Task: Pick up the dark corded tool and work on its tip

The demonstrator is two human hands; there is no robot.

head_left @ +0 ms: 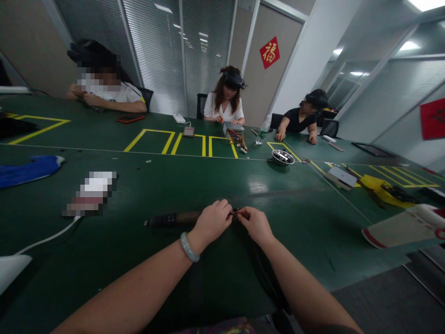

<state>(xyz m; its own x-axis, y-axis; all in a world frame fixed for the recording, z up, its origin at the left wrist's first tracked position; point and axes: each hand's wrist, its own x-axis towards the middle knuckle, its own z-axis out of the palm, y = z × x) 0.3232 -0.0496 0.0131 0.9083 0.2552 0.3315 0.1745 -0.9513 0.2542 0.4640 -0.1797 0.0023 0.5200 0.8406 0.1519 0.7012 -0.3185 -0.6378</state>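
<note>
A dark, pen-shaped electric screwdriver [168, 219] lies across the green table, its narrow metal tip pointing left. My left hand [214, 221], with a pale bangle [189, 247] at the wrist, is closed over the tool's right end and covers it. Just beside it, my right hand [256, 223] is pinched on a small dark piece that my fingers mostly hide. The two sets of fingertips nearly touch. From beneath my right hand a black cable [266, 273] runs down toward the table's near edge.
A phone [95, 188] on a white cord lies left, near a blue glove-like item [29, 170]. Ahead are a metal bowl [282, 157], a water bottle [263, 130] and three seated people. To the right are a yellow item [385, 191] and a tipped pale container [403, 226].
</note>
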